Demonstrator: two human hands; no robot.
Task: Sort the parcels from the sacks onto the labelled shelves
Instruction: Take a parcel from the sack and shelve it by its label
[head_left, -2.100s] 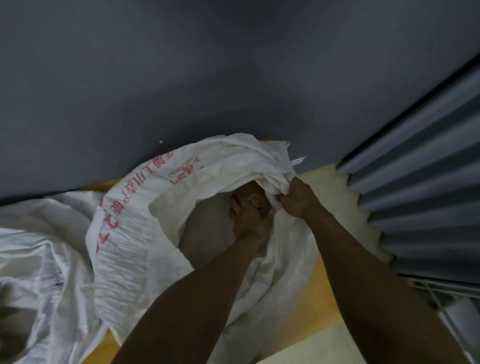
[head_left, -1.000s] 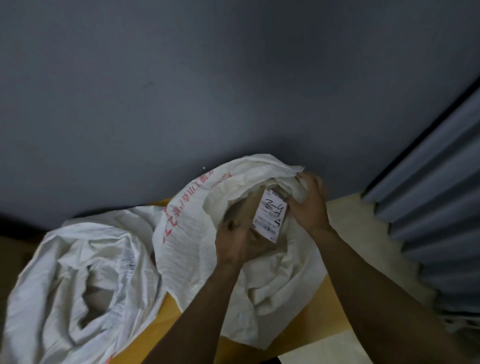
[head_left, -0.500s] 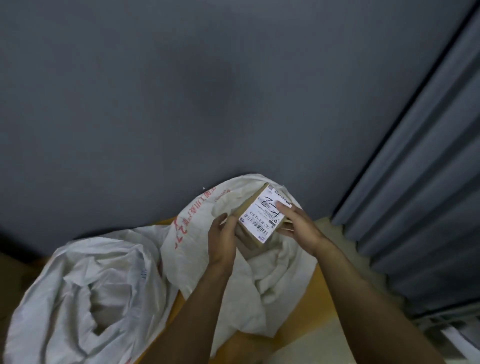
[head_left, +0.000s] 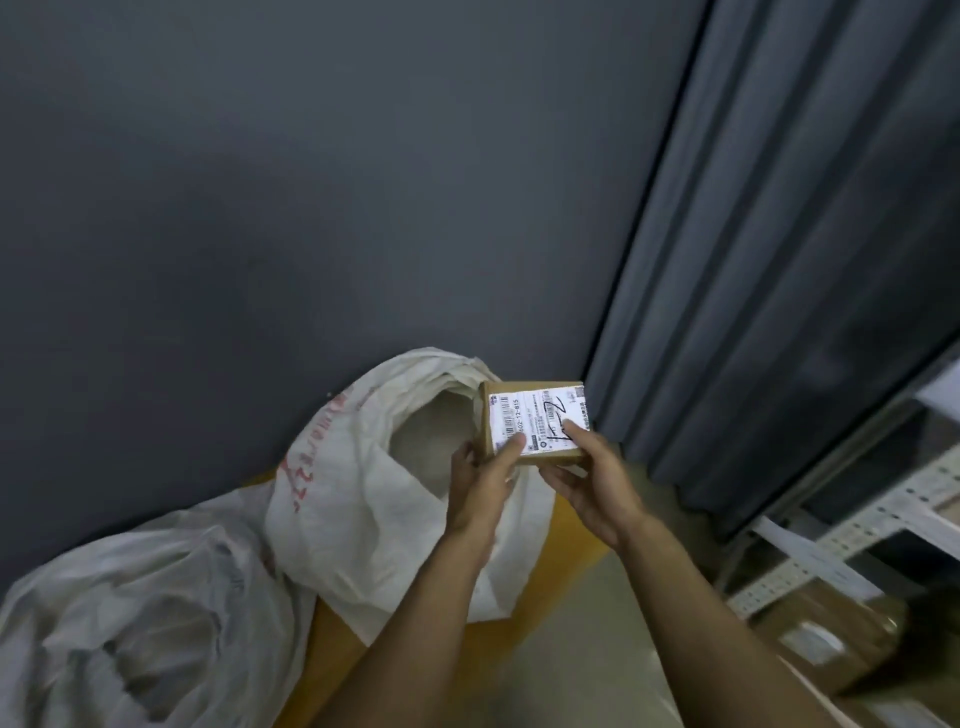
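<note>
Dark grey wall (head_left: 260, 208) filled most of the frame, with a pleated grey curtain (head_left: 779, 234) from 12 to 3 o'clock. Floor (head_left: 597, 649) was beige, with a yellow-orange strip (head_left: 332, 649) under the sacks.

Parcel (head_left: 532, 418), a small flat brown cardboard box, was held up in the air just past centre toward 5 o'clock, above the mouth of the open sack (head_left: 353, 493). Left hand (head_left: 483, 483) gripped its near left corner, thumb on top and fingers under. Right hand (head_left: 597, 483) gripped the near right edge, thumb pressing on the label and fingers curled beneath. So both hands were closed round the parcel.

White shipping label (head_left: 543, 413) covered most of the top face: barcodes, fine print too small to read, the number "602-12-815" legible, plus a black handwritten marker scrawl that I could not read for sure.

Open sack was white woven plastic, standing against the wall at 6 o'clock, with red printed characters down its left side, not legible. Second white sack (head_left: 130, 623) was slumped at 7 to 8 o'clock, touching the first.

Metal shelving (head_left: 883, 519) with perforated uprights stood at 4 o'clock. Brown boxes (head_left: 831, 639) sat on a lower level, blurred, one with a pale label, unreadable.
</note>
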